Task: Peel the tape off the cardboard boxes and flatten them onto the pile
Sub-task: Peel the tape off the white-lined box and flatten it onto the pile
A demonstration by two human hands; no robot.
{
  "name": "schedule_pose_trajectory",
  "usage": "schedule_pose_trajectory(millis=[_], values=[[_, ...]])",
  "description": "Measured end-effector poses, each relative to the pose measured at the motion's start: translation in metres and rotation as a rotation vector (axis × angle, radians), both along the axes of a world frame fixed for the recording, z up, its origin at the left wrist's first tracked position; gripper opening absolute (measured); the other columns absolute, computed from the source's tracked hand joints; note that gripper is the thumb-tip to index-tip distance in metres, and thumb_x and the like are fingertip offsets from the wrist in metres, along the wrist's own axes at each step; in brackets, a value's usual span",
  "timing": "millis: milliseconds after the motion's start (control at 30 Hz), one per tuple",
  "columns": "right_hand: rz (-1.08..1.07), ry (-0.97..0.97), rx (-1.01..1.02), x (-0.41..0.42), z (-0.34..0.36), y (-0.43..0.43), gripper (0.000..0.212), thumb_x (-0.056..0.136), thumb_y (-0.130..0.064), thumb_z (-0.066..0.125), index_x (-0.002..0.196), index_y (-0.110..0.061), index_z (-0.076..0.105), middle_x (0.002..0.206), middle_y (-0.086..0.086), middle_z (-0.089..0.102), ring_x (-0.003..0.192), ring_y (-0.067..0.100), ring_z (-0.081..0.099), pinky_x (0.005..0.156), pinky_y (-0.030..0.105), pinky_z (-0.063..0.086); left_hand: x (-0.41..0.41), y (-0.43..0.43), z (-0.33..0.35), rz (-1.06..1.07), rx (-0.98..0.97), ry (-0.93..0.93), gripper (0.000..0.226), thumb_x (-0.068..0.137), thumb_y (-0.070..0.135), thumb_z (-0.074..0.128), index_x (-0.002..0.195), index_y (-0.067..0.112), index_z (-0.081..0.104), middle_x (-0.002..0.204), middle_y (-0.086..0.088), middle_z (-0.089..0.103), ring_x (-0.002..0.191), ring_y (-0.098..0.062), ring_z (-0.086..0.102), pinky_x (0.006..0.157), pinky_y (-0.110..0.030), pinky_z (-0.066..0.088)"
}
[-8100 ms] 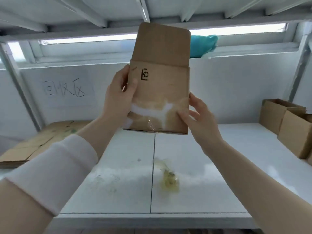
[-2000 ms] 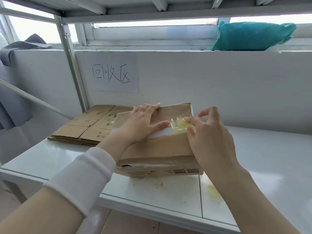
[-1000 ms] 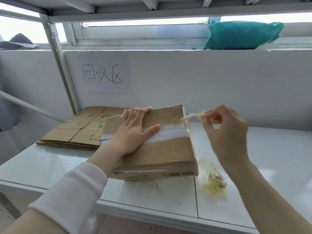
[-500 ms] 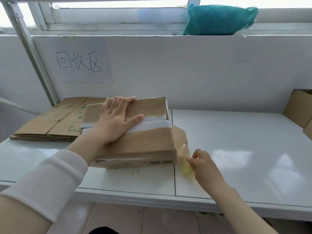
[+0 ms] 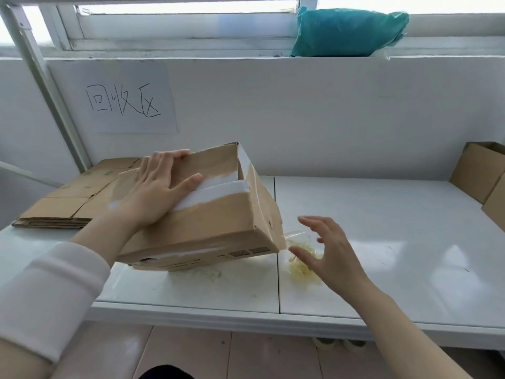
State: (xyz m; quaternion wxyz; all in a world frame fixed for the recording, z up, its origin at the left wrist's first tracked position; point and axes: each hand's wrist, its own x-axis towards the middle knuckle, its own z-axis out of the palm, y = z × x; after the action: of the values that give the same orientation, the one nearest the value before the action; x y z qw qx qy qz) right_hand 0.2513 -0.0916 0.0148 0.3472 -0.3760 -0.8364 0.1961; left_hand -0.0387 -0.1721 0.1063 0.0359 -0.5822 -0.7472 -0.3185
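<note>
Now | white table (image 5: 382,228) | cardboard pile (image 5: 62,206) left | sign (image 5: 131,97) on wall

Teal bag (image 5: 347,31) on sill (image 5: 177,51), handwritten wall sign (image 5: 131,99), white table (image 5: 382,220)

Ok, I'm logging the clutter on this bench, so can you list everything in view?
cardboard box: one, brown, tilted at mid-table under the left hand
cardboard pile: one, brown, flattened, far left of the table
tape: one wad, yellowish clear, on the table right of the box
spare boxes: two partly in view, brown, right edge
paper sign: one, white, handwritten, on the wall
bag: one, teal, window ledge
table: one, white
left hand: flat on the box top
right hand: fingers spread, over the tape
</note>
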Motion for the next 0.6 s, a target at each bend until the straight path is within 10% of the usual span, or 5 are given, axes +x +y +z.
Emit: schedule_pose_trajectory(millis=[133,233,600], values=[[0.206,0.224,-0.230,-0.040,0.039,-0.030,0.069,0.068,-0.071,0.053,0.129,-0.047,0.034,0.124,-0.036,0.037,0.121,-0.008,0.039,0.099,0.020,0.037,-0.001,-0.001,0.001,-0.003,-0.012,-0.017,0.086,0.059,0.078,0.027,0.135,0.038,0.031,0.127,0.008,0.033,0.130,-0.010,0.022,0.108,-0.028,0.013],[0.225,0.274,-0.231,-0.070,0.049,-0.042,0.085,0.062,-0.071,0.058,0.136,-0.040,0.031,0.133,-0.023,0.042,0.129,0.007,0.039,0.103,0.036,0.040,0.002,0.002,0.000,-0.027,-0.042,0.016,0.088,0.059,0.078,0.025,0.136,0.037,0.033,0.130,0.006,0.035,0.130,-0.012,0.023,0.109,-0.030,0.014],[0.296,0.349,-0.169,-0.059,0.072,-0.034,0.047,0.075,-0.018,0.072,0.110,-0.047,0.059,0.129,-0.028,0.049,0.115,-0.009,0.048,0.097,0.016,0.044,-0.036,-0.025,0.039,-0.220,-0.351,0.120,0.078,0.074,0.061,0.054,0.142,0.046,0.019,0.150,0.020,0.024,0.139,-0.001,0.016,0.113,-0.022,0.013]])
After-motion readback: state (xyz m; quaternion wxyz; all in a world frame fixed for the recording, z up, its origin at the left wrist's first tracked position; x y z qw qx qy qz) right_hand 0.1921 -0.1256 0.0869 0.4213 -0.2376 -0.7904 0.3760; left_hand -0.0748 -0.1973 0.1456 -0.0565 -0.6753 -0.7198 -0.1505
